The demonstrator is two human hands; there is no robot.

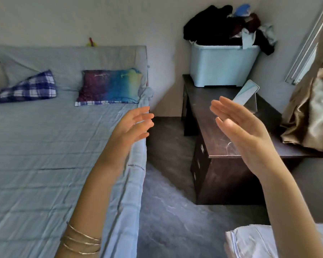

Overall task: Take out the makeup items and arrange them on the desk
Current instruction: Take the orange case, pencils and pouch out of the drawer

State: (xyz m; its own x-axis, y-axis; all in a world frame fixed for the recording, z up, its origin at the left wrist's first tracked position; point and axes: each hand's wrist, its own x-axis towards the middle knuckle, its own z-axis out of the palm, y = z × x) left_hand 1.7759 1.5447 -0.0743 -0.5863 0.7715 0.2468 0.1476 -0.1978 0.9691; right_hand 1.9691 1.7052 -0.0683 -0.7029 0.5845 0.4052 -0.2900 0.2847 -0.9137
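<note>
Head view. Both hands are raised in the middle of the frame, palms turned toward each other and well apart. The left hand point(132, 123) has relaxed, slightly spread fingers and holds nothing; the right hand point(239, 127) has straight fingers held together and likewise holds nothing.

Task objects: no makeup items, nor any bag or case that might hold them, can be made out; their place cannot be told. The dark wooden desk point(209, 116), right of centre, is the likely destination.

Risks, as judgement. The free desk surface is limited: a pale blue tub point(222, 66) heaped with dark clothes point(226, 23) takes its far end at upper right, and a tilted mirror on a stand point(247, 93) sits just behind the right hand's fingertips. A careless reach could knock the mirror over. A gold curtain point(309, 112) drapes onto the desk's right edge and could snag or hide small items placed there. Small round items might roll off the desk's near edge onto the grey carpet point(168, 202).

Surroundings. A bed with a grey-blue sheet point(45, 155) fills the left half, bearing a plaid pillow point(30, 88) and a multicoloured pillow point(110, 86) at upper left. Thin bangles point(82, 241) circle the left wrist at the bottom. A white fabric object point(250, 243), unclear in kind, shows at lower right.
</note>
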